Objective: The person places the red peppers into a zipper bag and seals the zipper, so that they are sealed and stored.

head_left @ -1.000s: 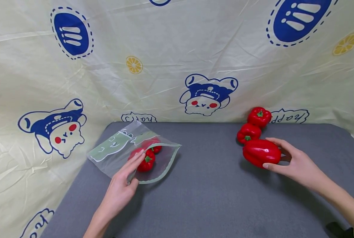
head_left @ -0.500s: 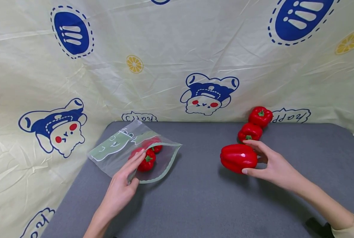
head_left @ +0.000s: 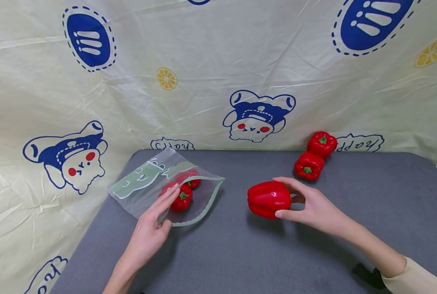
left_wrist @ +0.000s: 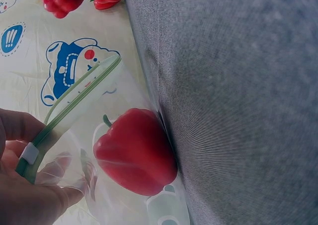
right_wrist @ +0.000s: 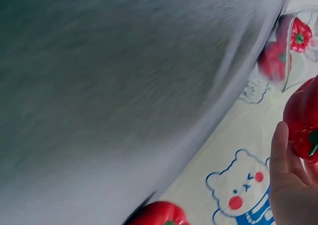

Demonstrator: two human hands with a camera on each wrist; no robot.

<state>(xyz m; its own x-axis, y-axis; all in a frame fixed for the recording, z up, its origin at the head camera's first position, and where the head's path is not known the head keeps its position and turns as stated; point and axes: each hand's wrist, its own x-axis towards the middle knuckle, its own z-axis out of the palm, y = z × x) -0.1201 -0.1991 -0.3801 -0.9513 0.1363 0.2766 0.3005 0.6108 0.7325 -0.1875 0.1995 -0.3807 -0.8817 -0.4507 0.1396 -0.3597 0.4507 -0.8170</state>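
A clear zip bag (head_left: 134,185) with a pale green print lies at the left, its mouth facing right. Inside it sit two red bell peppers, the nearer one (head_left: 183,198) close to the mouth. My left hand (head_left: 148,232) pinches the bag's edge near the white slider (left_wrist: 30,153), holding the mouth apart. With thumb and fingers, my right hand (head_left: 310,204) grips another red bell pepper (head_left: 266,200), lying sideways above the table with its shadow below. Its green stem shows in the right wrist view, facing the palm.
Two more red bell peppers, one in front (head_left: 309,166) and one behind (head_left: 322,143), stand together at the back right of the grey table (head_left: 233,253). A pale printed cloth (head_left: 196,110) hangs right behind the table's far edge.
My right hand has carried its pepper leftward, away from the two at the back right and closer to the bag. The left hand and the bag have stayed in place.
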